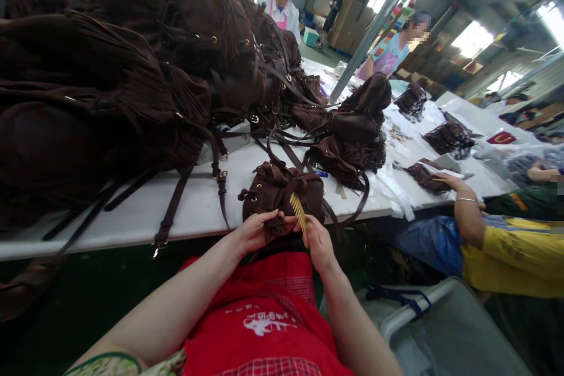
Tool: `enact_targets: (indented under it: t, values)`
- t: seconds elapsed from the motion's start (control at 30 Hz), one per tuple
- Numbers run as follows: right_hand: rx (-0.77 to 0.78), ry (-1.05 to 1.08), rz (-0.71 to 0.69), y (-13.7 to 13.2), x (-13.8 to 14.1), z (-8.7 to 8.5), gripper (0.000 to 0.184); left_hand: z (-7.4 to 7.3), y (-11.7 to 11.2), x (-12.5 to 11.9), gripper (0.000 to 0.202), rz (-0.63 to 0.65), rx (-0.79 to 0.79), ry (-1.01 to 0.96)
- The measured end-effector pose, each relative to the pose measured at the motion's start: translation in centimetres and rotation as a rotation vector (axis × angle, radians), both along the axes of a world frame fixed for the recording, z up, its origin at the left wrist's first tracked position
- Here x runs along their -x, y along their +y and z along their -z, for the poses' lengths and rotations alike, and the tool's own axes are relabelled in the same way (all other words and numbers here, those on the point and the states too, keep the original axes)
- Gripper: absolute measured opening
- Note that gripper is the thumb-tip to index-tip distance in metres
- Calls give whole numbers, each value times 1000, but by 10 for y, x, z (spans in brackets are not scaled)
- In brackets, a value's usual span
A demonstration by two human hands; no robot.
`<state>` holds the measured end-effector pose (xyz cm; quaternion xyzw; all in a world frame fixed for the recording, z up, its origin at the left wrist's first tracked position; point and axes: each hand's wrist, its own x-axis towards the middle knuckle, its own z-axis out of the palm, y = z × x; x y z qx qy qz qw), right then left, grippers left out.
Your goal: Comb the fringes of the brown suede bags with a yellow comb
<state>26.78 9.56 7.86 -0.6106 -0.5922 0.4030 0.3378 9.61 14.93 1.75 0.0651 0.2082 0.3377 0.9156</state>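
Note:
A small dark brown bag [273,185] with fringe and brass eyelets lies at the table's front edge, right before me. My left hand [259,230] is closed on the bag's fringe [275,227] at its lower edge. In my right hand [318,241] is a yellow comb [298,210], held at its lower end, with its teeth facing up and right. The comb's upper part lies across the front of the bag. Dark straps run from behind the bag toward the other bags.
A large heap of brown fringed bags [110,82] covers the table's left side, straps hanging over the edge. More bags [356,129] lie right of centre on the white table [194,211]. A person in yellow [520,252] works at my right beside a grey chair [458,329].

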Motion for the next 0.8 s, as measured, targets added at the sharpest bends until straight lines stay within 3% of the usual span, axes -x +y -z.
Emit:
enact_targets:
  t: [0.07, 0.13, 0.27, 0.6, 0.7, 0.8]
  values:
    - [-161, -270, 132, 7, -1, 4, 37, 1, -1, -1, 20, -7, 17, -10]
    - [-346, -560, 155, 13, 3, 12, 36, 3, -1, -2, 22, -34, 48, 3]
    - [-505, -851, -53, 17, 14, 33, 32, 6, -2, 2, 30, -56, 60, -6]
    - [-344, -1002, -173, 0, 22, 44, 33, 5, -7, 13, 50, 80, -55, -217]
    - [-246, -1018, -225, -8, 22, 41, 38, 10, -7, 14, 47, 115, -39, -267]
    - [-167, -1009, -343, -14, 23, 35, 48, 8, -9, 12, 32, 135, 30, -212]
